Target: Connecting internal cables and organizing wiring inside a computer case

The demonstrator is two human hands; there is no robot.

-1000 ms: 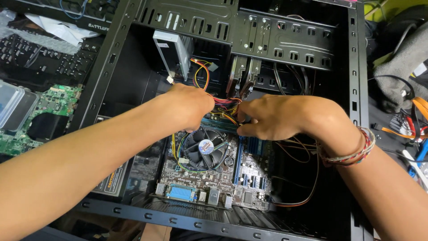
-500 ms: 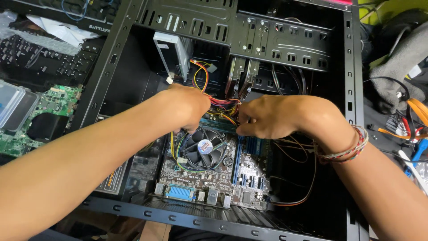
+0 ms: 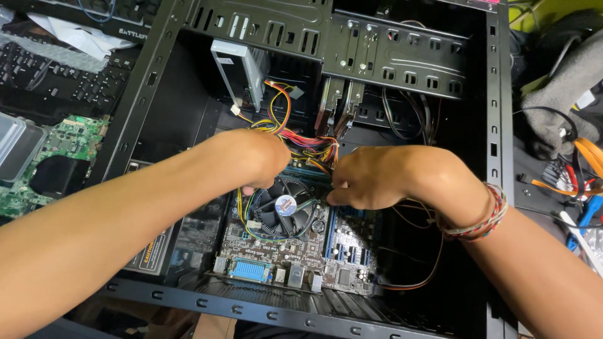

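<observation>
Both hands are being held knuckles-up over the motherboard point(image 3: 295, 251) inside the open black case point(image 3: 496, 125), left hand point(image 3: 254, 157) and right hand point(image 3: 383, 176) meeting above a dark strip just behind the cooler fan point(image 3: 284, 206). Its long axis is lying left-right; most is being hidden. Fingers are curled downward; their grip cannot be made out.

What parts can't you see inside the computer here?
Head view, the only view:
- What the fingers grip: hidden under the left hand and right hand.
- The motherboard strip beneath the hands: covered by them.
- Where the coloured wires plug in: behind the hands.
- The drive cage top: cut off by the upper edge.
- Tools at right: cut off by the edge.
</observation>
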